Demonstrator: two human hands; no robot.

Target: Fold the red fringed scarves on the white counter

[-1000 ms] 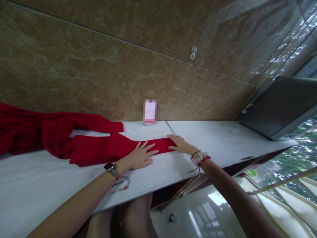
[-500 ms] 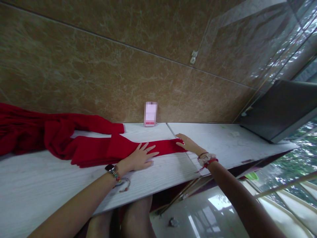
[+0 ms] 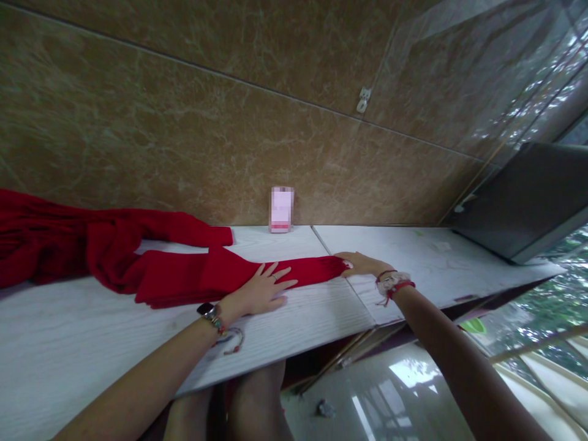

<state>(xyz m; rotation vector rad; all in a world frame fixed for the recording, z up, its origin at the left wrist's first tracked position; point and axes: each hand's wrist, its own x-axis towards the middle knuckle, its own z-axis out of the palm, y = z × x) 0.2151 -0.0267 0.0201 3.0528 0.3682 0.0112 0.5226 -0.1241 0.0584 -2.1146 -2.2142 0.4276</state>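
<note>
A red knit garment [image 3: 184,277] stretches along the white counter, bunched up at the far left and narrowing to a flat strip towards the right. My left hand [image 3: 263,290] lies palm down on this strip with its fingers spread, pressing on the cloth and holding nothing. At the strip's right end, my right hand [image 3: 357,264] has its fingers closed on the gathered edge. A small white spot shows by its thumb; I cannot make out what it is. Another red length [image 3: 202,233] of cloth runs behind the strip, near the wall.
A phone [image 3: 281,210], its screen blurred, leans upright against the brown tiled wall [image 3: 184,135]. The white counter [image 3: 303,318] has a seam right of the middle. A dark box-like appliance [image 3: 519,202] stands at the right end. A green basin [image 3: 473,325] is below.
My right hand's fingers have closed on the strip's end, where they lay spread on it before. The edge there is now gathered. My left hand stays on the cloth; the view shifted slightly.
</note>
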